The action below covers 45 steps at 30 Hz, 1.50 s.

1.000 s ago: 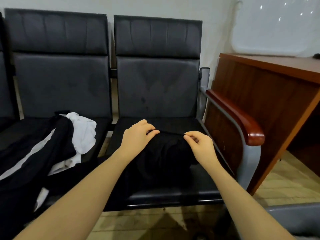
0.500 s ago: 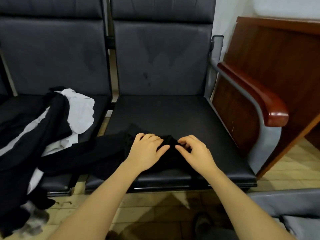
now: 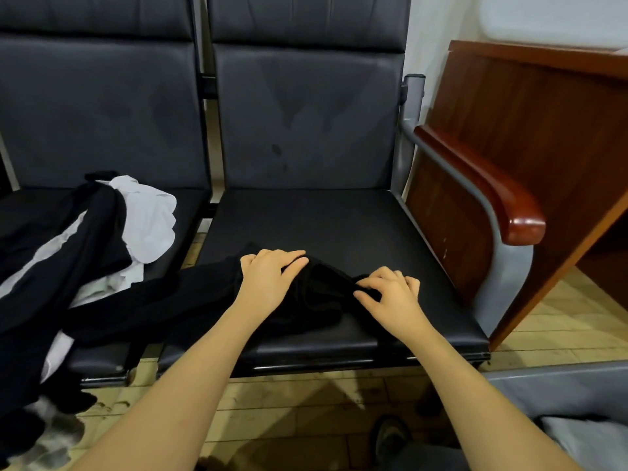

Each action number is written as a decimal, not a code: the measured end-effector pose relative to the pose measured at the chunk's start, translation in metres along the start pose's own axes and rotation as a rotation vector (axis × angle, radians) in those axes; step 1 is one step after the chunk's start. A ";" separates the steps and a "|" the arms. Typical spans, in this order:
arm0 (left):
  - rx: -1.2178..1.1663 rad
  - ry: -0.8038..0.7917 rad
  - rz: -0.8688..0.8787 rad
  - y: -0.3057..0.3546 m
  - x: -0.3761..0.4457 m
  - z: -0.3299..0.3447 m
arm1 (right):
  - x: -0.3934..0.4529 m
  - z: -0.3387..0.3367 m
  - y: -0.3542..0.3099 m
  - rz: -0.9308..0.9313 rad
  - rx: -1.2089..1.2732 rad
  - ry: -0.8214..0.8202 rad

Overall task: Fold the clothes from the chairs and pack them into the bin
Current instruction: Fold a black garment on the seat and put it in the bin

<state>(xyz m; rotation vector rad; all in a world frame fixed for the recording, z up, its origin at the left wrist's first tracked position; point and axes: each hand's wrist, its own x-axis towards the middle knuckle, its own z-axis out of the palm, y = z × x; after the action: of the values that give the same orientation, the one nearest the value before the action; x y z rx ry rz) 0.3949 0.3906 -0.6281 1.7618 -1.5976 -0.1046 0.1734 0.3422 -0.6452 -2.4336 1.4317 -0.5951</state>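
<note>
1. The black garment (image 3: pixel 306 297) lies bunched on the front half of the right chair seat (image 3: pixel 356 226), with one long part trailing left across the gap onto the front edge of the left chair seat (image 3: pixel 190 202).
2. The left hand (image 3: pixel 270 277) rests on the garment's left part, palm down, its fingers (image 3: pixel 289 258) curled over a raised fold of the cloth and holding it.
3. The right hand (image 3: pixel 390 297) sits on the garment's right end, nearer the seat's front right corner, its fingers (image 3: pixel 384 278) bent and pinching the black cloth against the thumb.
4. The two hands are near each other but apart, with a ridge of cloth between them.
5. A pile of black and white clothes (image 3: pixel 85 246) covers the left chair seat and hangs over its front edge toward the floor (image 3: pixel 306 402).
6. A wooden armrest (image 3: pixel 492 195) runs along the right edge of the right chair, with a brown wooden desk (image 3: pixel 543 113) just beyond it.
7. A grey bin (image 3: pixel 560 396) shows at the lower right, its rim near the chair's front right corner.
</note>
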 end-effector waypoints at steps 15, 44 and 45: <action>-0.233 -0.246 0.091 0.026 -0.017 -0.037 | 0.000 -0.039 -0.044 0.007 0.611 0.180; 0.010 0.031 0.007 -0.022 -0.058 -0.029 | 0.017 0.013 -0.074 0.363 0.426 0.241; 0.021 0.016 0.020 -0.021 -0.056 -0.026 | 0.018 0.013 -0.072 0.366 0.435 0.235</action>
<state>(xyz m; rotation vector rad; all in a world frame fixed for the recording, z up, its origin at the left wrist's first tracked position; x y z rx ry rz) 0.4132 0.4512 -0.6445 1.7580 -1.6102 -0.0643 0.2426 0.3617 -0.6228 -1.7630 1.5829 -1.0029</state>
